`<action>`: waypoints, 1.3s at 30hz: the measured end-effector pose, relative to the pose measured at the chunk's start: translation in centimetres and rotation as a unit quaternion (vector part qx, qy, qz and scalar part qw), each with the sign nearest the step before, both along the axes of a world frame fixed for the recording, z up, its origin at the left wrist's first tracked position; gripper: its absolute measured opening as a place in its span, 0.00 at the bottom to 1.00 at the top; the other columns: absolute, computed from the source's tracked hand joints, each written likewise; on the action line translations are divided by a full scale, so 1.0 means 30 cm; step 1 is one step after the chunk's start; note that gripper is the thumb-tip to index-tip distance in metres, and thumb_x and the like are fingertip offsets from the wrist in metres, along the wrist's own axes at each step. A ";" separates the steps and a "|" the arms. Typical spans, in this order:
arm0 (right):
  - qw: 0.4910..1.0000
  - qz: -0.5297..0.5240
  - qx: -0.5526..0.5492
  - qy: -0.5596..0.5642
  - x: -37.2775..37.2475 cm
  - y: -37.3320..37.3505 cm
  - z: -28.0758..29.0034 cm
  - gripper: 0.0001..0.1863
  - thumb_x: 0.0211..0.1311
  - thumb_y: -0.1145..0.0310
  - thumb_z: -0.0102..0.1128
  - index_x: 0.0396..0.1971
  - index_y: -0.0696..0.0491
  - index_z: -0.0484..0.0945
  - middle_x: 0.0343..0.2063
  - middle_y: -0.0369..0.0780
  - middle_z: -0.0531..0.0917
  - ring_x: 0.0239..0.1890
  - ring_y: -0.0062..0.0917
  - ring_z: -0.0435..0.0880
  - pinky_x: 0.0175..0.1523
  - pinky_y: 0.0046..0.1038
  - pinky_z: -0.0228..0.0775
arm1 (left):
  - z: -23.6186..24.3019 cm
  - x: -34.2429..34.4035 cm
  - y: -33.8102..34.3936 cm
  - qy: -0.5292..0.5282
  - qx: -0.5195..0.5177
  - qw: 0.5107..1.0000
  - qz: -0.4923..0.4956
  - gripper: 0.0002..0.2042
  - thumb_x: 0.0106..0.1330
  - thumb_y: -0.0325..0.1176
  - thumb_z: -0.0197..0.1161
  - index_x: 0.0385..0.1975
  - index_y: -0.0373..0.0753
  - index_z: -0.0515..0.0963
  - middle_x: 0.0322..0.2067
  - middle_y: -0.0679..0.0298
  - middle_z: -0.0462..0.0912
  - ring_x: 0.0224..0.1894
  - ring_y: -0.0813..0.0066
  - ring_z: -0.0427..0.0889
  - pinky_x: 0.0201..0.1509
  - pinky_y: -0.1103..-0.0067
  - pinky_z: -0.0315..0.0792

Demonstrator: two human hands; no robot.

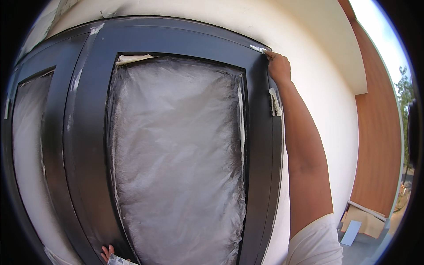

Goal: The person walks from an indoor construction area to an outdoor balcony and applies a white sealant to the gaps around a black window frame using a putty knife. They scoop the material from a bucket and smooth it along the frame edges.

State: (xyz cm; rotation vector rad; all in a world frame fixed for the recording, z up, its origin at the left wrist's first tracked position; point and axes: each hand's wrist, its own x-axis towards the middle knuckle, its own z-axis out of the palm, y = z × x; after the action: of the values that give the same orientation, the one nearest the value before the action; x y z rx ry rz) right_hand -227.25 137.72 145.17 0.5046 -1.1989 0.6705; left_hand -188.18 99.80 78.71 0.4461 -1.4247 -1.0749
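Note:
My right hand (278, 68) reaches up to the top right corner of a dark door frame (185, 37), its fingers curled at a white smeared patch (257, 48); whatever they may hold is too small to make out. Low at the bottom edge, my left hand (107, 252) is partly hidden behind a whitish, smeared object (118, 260) that it appears to hold, fingertips against the door. Crinkled translucent sheeting (176, 154) covers the door's large panel. Below my right hand is a hinge (274, 102) with pale tape on it.
A narrower covered panel (26, 128) stands at left. A cream wall (322, 88) surrounds the door. At right are a wood-coloured wall (377, 145), cardboard (366, 223) and a pale board (351, 232) low down, and a tree (405, 88) outside.

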 end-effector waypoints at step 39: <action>0.923 0.283 0.157 0.208 0.730 -0.367 -0.528 0.11 0.63 0.77 0.55 0.43 0.51 0.81 0.40 0.39 0.85 0.43 0.30 0.82 0.51 0.28 0.66 | 0.258 0.079 0.175 -0.049 -0.260 0.957 -0.122 0.35 0.69 0.50 0.32 0.66 0.27 0.47 0.70 0.51 0.49 0.74 0.62 0.37 0.69 0.66 0.08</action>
State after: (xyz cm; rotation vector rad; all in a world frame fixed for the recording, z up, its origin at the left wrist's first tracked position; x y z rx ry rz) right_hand -205.35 126.70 129.34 1.2317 -0.7483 0.8077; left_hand -185.82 105.06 86.43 -0.0600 -1.8116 -0.8285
